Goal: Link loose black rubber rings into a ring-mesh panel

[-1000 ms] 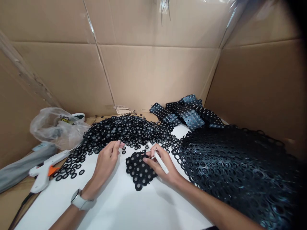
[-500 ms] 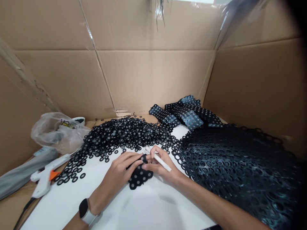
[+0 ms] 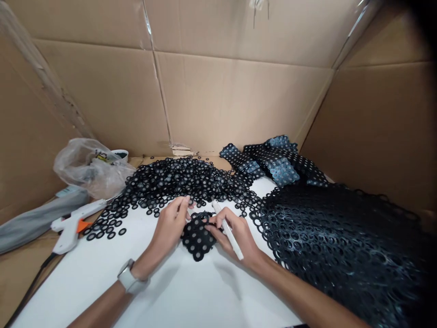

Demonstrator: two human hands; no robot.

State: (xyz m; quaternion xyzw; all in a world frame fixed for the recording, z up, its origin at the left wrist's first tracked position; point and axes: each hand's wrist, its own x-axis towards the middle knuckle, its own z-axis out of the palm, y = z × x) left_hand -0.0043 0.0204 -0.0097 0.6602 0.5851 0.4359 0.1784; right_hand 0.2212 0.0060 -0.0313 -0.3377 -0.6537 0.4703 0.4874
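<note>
The right hand (image 3: pixel 239 234) pinches the right side of a small black ring patch (image 3: pixel 198 239) over the white counter (image 3: pixel 191 300), a white pen (image 3: pixel 234 241) tucked in the same grip. The left hand (image 3: pixel 167 225) is at the patch's upper left; I cannot tell whether its grip holds anything.

One head-worn camera supplies the view: it looks forward and down over the white work surface (image 3: pixel 184 296), with the left hand (image 3: pixel 170 223) and right hand (image 3: pixel 239 234) at close range below centre and the cardboard wall (image 3: pixel 239 105) filling the upper background
</note>
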